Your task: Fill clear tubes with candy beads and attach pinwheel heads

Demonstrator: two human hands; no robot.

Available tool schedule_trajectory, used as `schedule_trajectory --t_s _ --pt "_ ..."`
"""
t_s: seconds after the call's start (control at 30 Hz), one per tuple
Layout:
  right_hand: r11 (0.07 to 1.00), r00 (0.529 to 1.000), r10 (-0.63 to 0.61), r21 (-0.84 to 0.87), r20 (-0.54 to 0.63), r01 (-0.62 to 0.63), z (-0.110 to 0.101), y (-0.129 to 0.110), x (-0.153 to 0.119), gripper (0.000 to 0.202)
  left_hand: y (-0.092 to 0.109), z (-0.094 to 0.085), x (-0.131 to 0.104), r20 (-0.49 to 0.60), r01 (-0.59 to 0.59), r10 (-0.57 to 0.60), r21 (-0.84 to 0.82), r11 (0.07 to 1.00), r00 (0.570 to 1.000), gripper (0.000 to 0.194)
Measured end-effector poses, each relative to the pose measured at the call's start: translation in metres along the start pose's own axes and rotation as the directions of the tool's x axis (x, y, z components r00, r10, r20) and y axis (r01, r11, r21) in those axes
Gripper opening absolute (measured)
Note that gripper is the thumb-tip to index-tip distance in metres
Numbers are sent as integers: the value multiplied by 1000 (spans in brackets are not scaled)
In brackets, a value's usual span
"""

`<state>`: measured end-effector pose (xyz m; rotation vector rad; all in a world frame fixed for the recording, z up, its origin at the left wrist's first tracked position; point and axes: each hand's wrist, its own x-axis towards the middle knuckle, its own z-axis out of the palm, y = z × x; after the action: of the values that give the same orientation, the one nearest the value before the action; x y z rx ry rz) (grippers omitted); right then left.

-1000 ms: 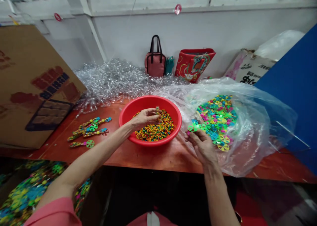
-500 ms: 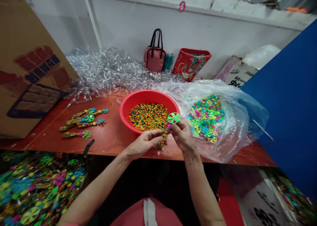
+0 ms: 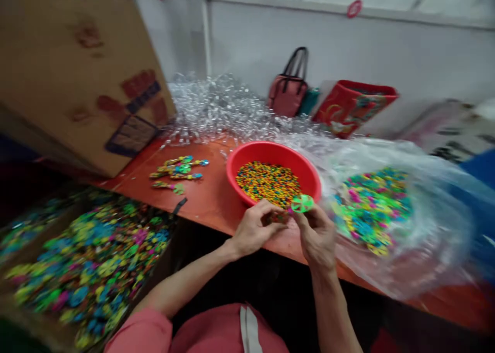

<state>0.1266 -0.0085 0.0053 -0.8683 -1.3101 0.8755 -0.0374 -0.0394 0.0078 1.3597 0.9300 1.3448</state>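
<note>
Head view, blurred by motion: red-brown table (image 3: 209, 198) bearing a crinkled clear plastic bag (image 3: 425, 229) of flat coloured discs, a round glossy red bowl (image 3: 273, 160) of small multicoloured beads, and finished bead sticks (image 3: 180, 168) toward its left edge. At the near edge, just before the bowl, left hand (image 3: 253, 229) and right hand (image 3: 319, 234) meet, fingers pinched together on a green pinwheel disc (image 3: 302, 203) and its bead-filled stick, mostly hidden between them

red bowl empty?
No, the red bowl on the table holds a heap of small multicoloured beads, just beyond both hands.
</note>
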Motion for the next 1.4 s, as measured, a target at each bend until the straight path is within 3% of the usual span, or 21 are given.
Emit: schedule_trajectory --t_s 0.07,0.17,0.27,0.3,0.37,0.43,0.5,0.53,0.6,0.67,0.73,0.77,0.83,0.9,0.93,0.97,1.07,1.13,1.2,1.27,1.4 --pt "999 999 -26 -30 -43 24 5 5 -10 17 -5 -7 -4 -18 -6 7 51 999 1000 37" --pt "998 996 34 -49 85 -30 6 15 -19 18 -7 -27 -15 156 151 -138 -68 986 978 53" --pt "995 956 101 -42 275 -93 6 24 -22 17 -3 -44 -33 442 401 -285 -194 895 850 63" --pt "994 941 106 -33 323 -101 8 26 -22 17 -3 -48 -39 484 452 -306 -220 864 820 67" --pt "997 921 81 -35 380 -73 19 28 -24 19 -3 -52 -48 371 446 -339 -254 858 865 69" --pt "998 932 7 -64 363 17 36 28 -27 19 -5 -56 -54 37 317 -316 -185 930 948 65" --pt "991 941 -56 -96 333 92 54 27 -30 17 -8 -62 -58 -223 198 -209 -72 978 952 61" --pt "990 943 -63 -98 327 100 61 27 -32 16 -10 -67 -60 -231 180 -190 -66 982 954 60" --pt "997 935 -6 -74 355 35 74 29 -34 15 -14 -80 -66 -37 243 -255 -201 949 966 66" --pt "995 907 100 -54 409 -85 84 35 -36 16 -19 -92 -74 219 371 -309 -364 854 926 73" --pt "988 888 155 -48 432 -149 96 42 -39 19 -24 -102 -84 271 413 -321 -438 798 907 74" --pt "989 886 150 -47 438 -144 104 45 -41 20 -26 -107 -90 189 379 -328 -434 817 925 72" --pt "997 890 81 -41 448 -70 123 50 -46 19 -30 -114 -99 -135 252 -306 -314 916 943 62" --pt "999 877 11 -33 480 5 144 52 -52 15 -34 -123 -107 -433 154 -201 -140 978 879 54" --pt "999 863 -6 -26 505 22 154 52 -54 14 -35 -129 -112 -482 125 -166 -115 985 860 52" --pt "1000 849 -9 -17 528 21 163 52 -56 14 -37 -136 -116 -461 109 -166 -148 983 872 52" --pt "996 795 69 -3 603 -84 181 51 -62 18 -38 -159 -133 -176 171 -250 -370 913 952 63" --pt "989 758 124 -15 641 -149 190 53 -66 21 -38 -171 -146 -103 233 -303 -424 875 947 67" --pt "988 736 126 -19 665 -152 201 54 -70 22 -36 -177 -156 -207 231 -343 -429 874 916 66" --pt "992 729 91 -1 678 -123 216 54 -75 21 -34 -179 -163 -391 205 -350 -366 908 851 61" --pt "993 704 54 36 708 -111 253 54 -84 18 -28 -183 -168 -702 220 -176 -28 975 690 37"
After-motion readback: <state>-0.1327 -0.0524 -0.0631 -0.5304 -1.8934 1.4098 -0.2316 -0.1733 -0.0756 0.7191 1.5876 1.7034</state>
